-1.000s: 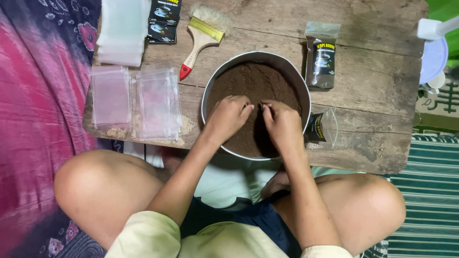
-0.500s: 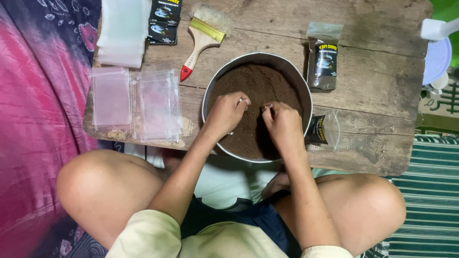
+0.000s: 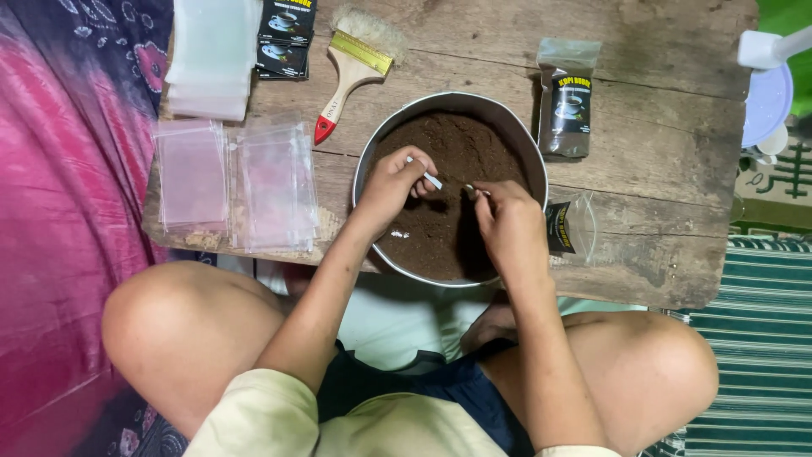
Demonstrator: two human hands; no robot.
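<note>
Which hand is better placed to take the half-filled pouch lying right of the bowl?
Probably the right hand. It is over the right side of the metal bowl, nearest the pouch beside that rim. The left hand holds a small white piece on the opposite side.

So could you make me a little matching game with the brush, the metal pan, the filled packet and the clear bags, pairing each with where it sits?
Things:
1. brush
2. metal pan
3. filled packet
4. clear bags

Places:
A. right of the pan
B. under both hands
C. near the board's left edge
D. above the pan, to its left

Pairs: 1-D, 2-B, 3-A, 4-C
</note>
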